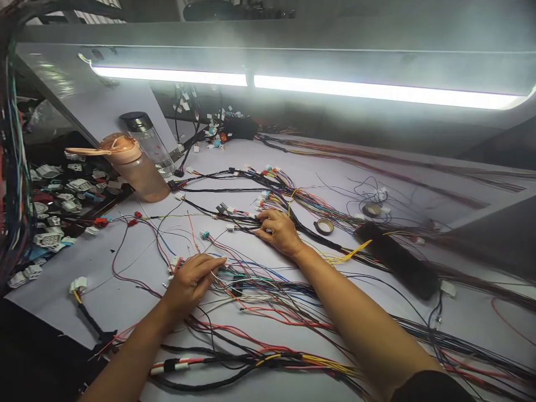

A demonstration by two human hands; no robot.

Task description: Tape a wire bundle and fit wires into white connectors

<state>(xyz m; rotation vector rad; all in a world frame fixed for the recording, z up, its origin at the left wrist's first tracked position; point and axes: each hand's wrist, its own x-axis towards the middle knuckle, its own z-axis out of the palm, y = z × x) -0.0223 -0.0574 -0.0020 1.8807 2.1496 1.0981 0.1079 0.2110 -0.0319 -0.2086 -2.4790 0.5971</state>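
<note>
My left hand (193, 280) is closed low over the loose wires (268, 290), its fingers bent together around a small white connector (225, 262) that shows at the fingertips. A cluster of red and white connectors (176, 262) lies against its far side, partly covered by the hand. My right hand (278, 231) is closed with thumb and forefinger curled at a dark wire branch (240, 221) of the harness. Its fingers hide part of that branch. White and teal connectors (263, 198) with coloured wires lie just beyond the right fingers. A teal connector (205, 235) sits between the hands.
A pink-lidded bottle (140, 170) and a clear bottle (151, 145) stand back left. A tape roll (324, 226) and a black padded bar (397, 259) lie right. Many loose connectors (50, 234) are piled left. A lit tube lamp (377, 92) hangs above. Thick taped harnesses (218, 385) run along the front.
</note>
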